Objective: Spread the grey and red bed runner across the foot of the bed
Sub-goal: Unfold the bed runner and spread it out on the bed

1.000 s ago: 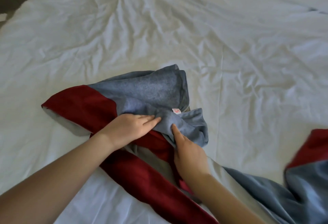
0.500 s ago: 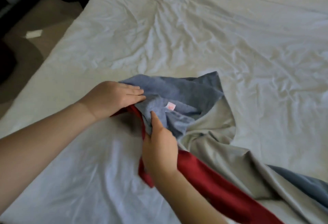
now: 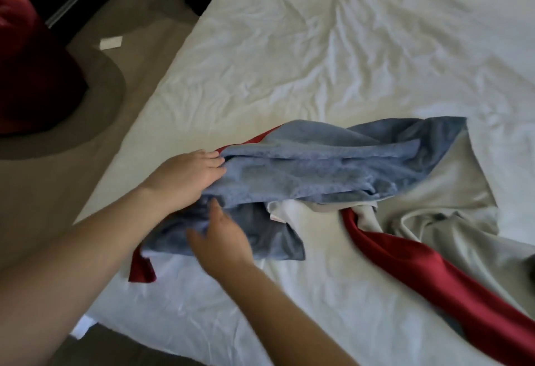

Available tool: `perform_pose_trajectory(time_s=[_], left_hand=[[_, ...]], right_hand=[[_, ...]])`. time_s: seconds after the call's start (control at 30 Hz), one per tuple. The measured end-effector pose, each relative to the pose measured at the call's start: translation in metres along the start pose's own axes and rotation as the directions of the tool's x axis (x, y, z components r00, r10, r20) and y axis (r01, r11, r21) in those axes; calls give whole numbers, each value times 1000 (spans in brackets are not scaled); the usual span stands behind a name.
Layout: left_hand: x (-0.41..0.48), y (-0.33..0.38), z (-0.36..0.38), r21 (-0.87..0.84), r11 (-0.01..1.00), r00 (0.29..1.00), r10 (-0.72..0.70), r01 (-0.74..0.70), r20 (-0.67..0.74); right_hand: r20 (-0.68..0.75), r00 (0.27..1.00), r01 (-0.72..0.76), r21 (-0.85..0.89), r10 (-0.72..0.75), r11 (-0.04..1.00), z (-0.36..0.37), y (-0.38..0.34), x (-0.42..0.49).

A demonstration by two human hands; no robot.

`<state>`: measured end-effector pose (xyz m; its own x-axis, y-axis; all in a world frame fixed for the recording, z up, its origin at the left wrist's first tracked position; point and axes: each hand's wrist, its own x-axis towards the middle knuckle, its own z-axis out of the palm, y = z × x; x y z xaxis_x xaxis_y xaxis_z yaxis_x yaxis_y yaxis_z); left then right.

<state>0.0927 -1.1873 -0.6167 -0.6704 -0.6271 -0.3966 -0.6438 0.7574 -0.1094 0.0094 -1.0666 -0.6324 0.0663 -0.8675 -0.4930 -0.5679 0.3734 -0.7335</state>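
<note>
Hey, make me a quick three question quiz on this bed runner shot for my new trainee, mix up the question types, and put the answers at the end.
1. True or false: the bed runner already lies flat and fully spread on the white sheet.
2. What does the left hand have a grip on? A: the runner's grey end. B: a pillow. C: nothing.
3. Fill in the blank: the right hand is over the runner with its fingers ____, holding nothing.

Key
1. False: it is bunched and twisted, with the red band trailing off towards the lower right.
2. A.
3. Open.
</note>
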Motion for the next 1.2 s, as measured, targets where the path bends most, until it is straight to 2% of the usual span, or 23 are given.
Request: perform_pose_trajectory(time_s=[0.07,0.17,0.2,0.33,0.43,0.5,0.63,0.77,0.87,0.9,0.93,0.97,1.0,1.03,1.07,1.1,1.2], left_hand=[[-10,10,19,-238,955,976,-201,176,-84],[-25,46,47,-501,828,863,-426,252,-270],[-30,59,55,-536,795,837,-478,282,-268],[-34,87,82,-503,750,808,-568,429,-158],[-29,80,96,-486,734,778,-608,474,-159],[-25,69,100,-460,754,787,-593,469,-170],[-20,47,99,-438,788,832,-536,433,-141],[-28,6,85,-376,828,859,-493,415,-139],[-39,-36,73,-353,849,850,-482,394,-213],[-36,-52,71,-345,838,838,-507,424,-201],[-30,-68,66,-374,774,804,-584,511,-111],[-26,-80,61,-425,666,742,-670,613,22],[-25,-88,57,-407,596,691,-710,692,136],[-26,-92,57,-421,573,668,-734,703,118],[-26,-94,61,-417,645,716,-698,640,20],[-28,-91,65,-375,747,763,-631,549,-140],[-32,-50,66,-347,892,770,-433,291,-468]], right_hand=[[-85,993,74,-143,-87,987,-19,17,-1],[-222,951,133,-330,-214,934,-55,46,-3],[-229,940,143,-410,-254,901,-66,56,-1],[-97,946,159,-692,-309,704,-100,88,20],[7,966,166,-785,-259,596,-110,105,37],[-7,969,140,-811,-249,568,-109,109,46],[-124,964,52,-781,-237,622,-98,95,57],[-145,946,95,-732,-290,675,-84,69,63],[-152,927,151,-687,-344,711,-66,36,72],[-158,920,169,-668,-359,725,-56,25,76],[-166,914,184,-645,-371,742,-46,14,81],[-172,912,195,-617,-372,762,-37,5,86],[-170,916,201,-589,-363,783,-29,-1,91],[-163,924,199,-566,-345,800,-23,-5,95],[-154,934,192,-549,-324,813,-19,-6,99],[-149,939,189,-529,-310,827,-19,-5,101],[-161,916,255,-471,-367,844,-33,10,89]])
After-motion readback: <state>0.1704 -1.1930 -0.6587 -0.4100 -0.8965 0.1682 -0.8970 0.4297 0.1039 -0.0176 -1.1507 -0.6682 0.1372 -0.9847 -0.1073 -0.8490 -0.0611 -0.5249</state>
